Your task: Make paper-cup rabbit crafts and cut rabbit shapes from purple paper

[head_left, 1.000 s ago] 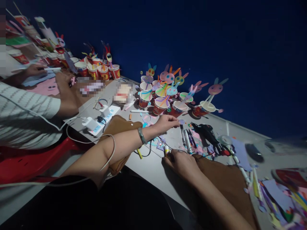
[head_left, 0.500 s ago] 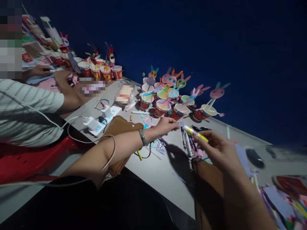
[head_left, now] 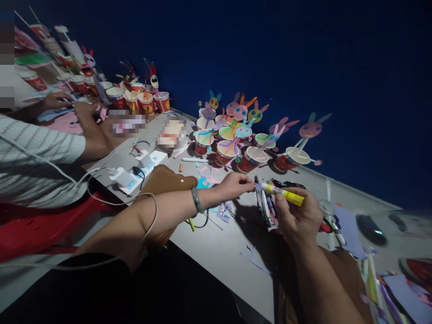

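My left hand [head_left: 234, 185] is closed in a pinch on a small piece of purple paper [head_left: 258, 186]. My right hand [head_left: 300, 216] is wrapped round a yellow and white glue stick [head_left: 282, 193], whose white end points left and meets or nearly meets the paper. Below the two hands lie several markers [head_left: 265, 209] and some paper scraps [head_left: 222, 211]. Just beyond them stand paper cups [head_left: 253, 158] with paper rabbit heads [head_left: 310, 130] rising from them.
A power strip [head_left: 143, 172] with plugged-in chargers and a brown pouch [head_left: 165, 182] lie left of my forearm. A white cable [head_left: 157, 211] crosses that arm. A co-worker's arm [head_left: 96, 135] is at the left. A computer mouse [head_left: 371, 228] and purple paper [head_left: 347, 229] lie right.
My right hand has turned, so more of the glue stick shows. Both hands appear slightly lower in view, and the purple piece now looks more edge-cornered than round. The camera has shifted a little.
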`<action>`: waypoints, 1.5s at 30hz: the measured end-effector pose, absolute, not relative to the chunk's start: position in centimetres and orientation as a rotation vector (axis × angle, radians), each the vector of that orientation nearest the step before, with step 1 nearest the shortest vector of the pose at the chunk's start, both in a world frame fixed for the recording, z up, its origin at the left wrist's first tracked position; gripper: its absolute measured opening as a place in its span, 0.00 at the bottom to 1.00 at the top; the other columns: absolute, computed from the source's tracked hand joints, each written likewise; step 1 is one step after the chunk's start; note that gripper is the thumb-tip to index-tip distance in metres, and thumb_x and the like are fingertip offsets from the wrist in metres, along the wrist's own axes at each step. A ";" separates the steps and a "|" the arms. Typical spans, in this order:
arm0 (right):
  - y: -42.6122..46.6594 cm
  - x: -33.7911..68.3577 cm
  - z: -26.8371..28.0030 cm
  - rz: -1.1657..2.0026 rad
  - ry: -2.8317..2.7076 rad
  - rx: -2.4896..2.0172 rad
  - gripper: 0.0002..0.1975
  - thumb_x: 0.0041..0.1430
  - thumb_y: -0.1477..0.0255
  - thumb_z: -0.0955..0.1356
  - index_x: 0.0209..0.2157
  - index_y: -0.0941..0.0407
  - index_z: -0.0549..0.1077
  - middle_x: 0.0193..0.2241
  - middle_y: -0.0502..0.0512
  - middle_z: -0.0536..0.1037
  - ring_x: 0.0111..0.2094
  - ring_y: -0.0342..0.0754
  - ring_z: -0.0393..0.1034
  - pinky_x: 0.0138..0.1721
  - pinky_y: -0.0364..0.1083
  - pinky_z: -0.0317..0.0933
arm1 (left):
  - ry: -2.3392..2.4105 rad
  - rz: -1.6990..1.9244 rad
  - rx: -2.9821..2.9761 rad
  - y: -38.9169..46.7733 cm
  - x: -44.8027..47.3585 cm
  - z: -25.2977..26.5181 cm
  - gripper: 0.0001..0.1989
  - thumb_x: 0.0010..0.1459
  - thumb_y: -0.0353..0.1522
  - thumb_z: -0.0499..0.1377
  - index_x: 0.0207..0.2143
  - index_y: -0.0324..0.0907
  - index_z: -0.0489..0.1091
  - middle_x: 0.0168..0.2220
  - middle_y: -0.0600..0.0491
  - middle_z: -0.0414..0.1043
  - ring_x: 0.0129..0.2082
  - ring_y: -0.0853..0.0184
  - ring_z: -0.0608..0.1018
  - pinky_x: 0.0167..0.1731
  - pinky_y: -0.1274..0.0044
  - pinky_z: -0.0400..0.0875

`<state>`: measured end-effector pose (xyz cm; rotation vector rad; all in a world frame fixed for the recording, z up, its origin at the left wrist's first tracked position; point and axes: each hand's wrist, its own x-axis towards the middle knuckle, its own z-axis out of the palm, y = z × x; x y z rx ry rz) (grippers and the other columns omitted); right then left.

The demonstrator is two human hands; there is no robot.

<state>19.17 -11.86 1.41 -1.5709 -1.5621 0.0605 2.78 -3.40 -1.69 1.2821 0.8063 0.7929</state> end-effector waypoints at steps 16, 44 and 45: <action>-11.2 19.3 0.6 -0.178 -1.756 -1.505 0.12 0.59 0.61 0.67 0.37 0.55 0.70 0.30 0.55 0.78 0.26 0.47 0.73 0.27 0.44 0.65 | 0.725 0.770 1.058 -4.0 3.1 -0.9 0.04 0.54 0.24 0.60 0.34 0.32 0.72 0.26 0.53 0.73 0.28 0.75 0.76 0.32 0.81 0.68; -10.5 19.2 0.2 -0.386 -1.883 -1.330 0.07 0.58 0.69 0.69 0.39 0.56 0.72 0.33 0.57 0.81 0.32 0.49 0.76 0.33 0.45 0.68 | 0.762 0.682 0.950 -4.6 3.1 0.0 0.03 0.55 0.20 0.59 0.33 0.29 0.73 0.20 0.54 0.72 0.21 0.77 0.73 0.28 0.82 0.68; -10.5 19.3 0.2 -0.389 -1.864 -1.353 0.08 0.58 0.69 0.69 0.38 0.57 0.73 0.33 0.57 0.81 0.31 0.49 0.76 0.32 0.45 0.68 | 0.750 0.679 0.935 -4.5 3.1 0.0 0.03 0.54 0.21 0.60 0.33 0.29 0.73 0.21 0.54 0.73 0.22 0.77 0.74 0.29 0.81 0.69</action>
